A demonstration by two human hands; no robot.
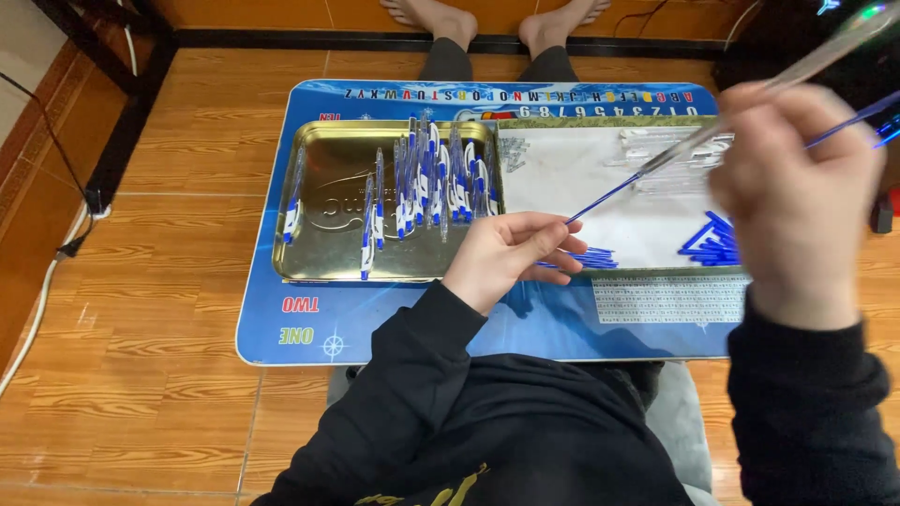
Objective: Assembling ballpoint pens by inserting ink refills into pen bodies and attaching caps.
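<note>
Left of the table (394, 337) lies a wide strip of orange wood-grain floor (178, 281), with a white cable (37, 300) curving along its far left edge and a dark baseboard above it. The table is a low blue board with rounded corners and a glossy printed top; its near edge sits over the person's lap, and its left margin beside the tray is bare. On its left half rests a gold metal tray (328, 253), shallow, rectangular, shiny, with an embossed floor. Assembled pens (427, 183) with clear barrels and blue-and-white ends lie in it, a few scattered to the left, most bunched toward its right wall. Just beside the tray, touching or nearly so, sits a white sheet or lid (581, 178) carrying clear barrels (675, 155) at the far side and a heap of blue refills (712, 239) near its right edge. The left hand (511, 253), black sleeve to the wrist, hovers over the seam between tray and sheet, fingers loosely curled, fingertips pinching the end of a thin blue refill (609, 197). The refill slants up to the right into a clear barrel (750, 94), which the right hand (797, 187) holds raised and close to the camera, fist closed around it. Bare feet of another person (487, 19) show beyond the table's far edge.
</note>
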